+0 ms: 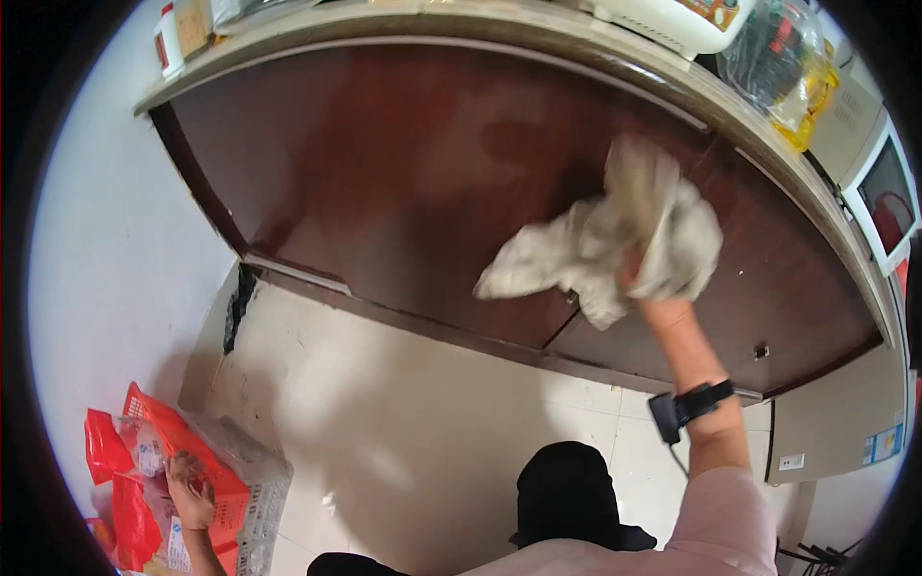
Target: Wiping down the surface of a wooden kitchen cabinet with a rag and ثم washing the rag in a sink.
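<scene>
My right hand (632,270) grips a crumpled beige cloth (673,245), which hides most of the fingers. Motion blurs the cloth, held against or just before the dark reddish-brown cabinet doors (403,165). One end of it hangs out to the left. On the right forearm is a black strap with a small black device (681,410) and a cable. Far to the left, my left hand (191,489) is over a red plastic basket (227,497) with curled fingers. Whether it holds the basket, a bag there or nothing, I cannot tell.
Red and clear packages (133,518) fill the basket area, beside a grey plastic crate (263,497). A countertop (432,21) overhangs the cabinet, bearing a white bottle (168,43), a white appliance (670,25) and plastic bags (774,57). A white wall (122,216) bounds the left.
</scene>
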Demonstrator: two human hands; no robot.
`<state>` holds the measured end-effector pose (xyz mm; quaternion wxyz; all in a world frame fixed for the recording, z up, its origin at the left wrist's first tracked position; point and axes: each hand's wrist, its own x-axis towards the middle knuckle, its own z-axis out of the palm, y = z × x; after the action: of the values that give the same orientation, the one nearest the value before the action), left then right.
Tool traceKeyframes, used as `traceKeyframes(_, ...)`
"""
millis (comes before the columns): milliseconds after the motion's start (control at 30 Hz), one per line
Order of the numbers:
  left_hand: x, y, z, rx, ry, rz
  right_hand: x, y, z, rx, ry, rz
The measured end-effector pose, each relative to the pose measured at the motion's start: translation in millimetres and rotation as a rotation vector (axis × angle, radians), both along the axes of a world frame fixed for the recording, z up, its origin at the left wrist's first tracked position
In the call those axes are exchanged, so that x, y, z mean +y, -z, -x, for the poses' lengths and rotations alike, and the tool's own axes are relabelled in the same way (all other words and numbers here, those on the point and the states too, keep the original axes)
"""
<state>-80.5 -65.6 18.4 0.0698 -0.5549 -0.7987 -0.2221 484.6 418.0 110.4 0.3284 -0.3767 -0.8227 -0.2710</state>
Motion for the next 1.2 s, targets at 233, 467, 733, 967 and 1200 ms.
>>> traceKeyframes(233,10.2,-19.7,-10.2,0.022,-0.116,0.156,-28.9,52.4,-33.1,0.315,-0.231,0.452)
traceKeyframes(467,12.2,-13.1,-11.8,0.059,-0.088,0.084,-23.7,-25.9,-50.9,-0.282,-0.026,-0.097)
traceKeyframes(733,-3.2,-7.5,6.1,0.187,-0.019,0.155,-22.4,-110.4,58.9,0.030,-0.638,0.193)
traceKeyframes(967,-9.7,4.2,9.8,0.374,-0.022,0.122,-2.8,-146.0,108.5,0.000,-0.827,0.318)
traceKeyframes(1200,2.2,-10.7,-2.5,0.235,-0.045,0.172,-20.5,-140.8,24.4,-0.003,-0.521,0.335)
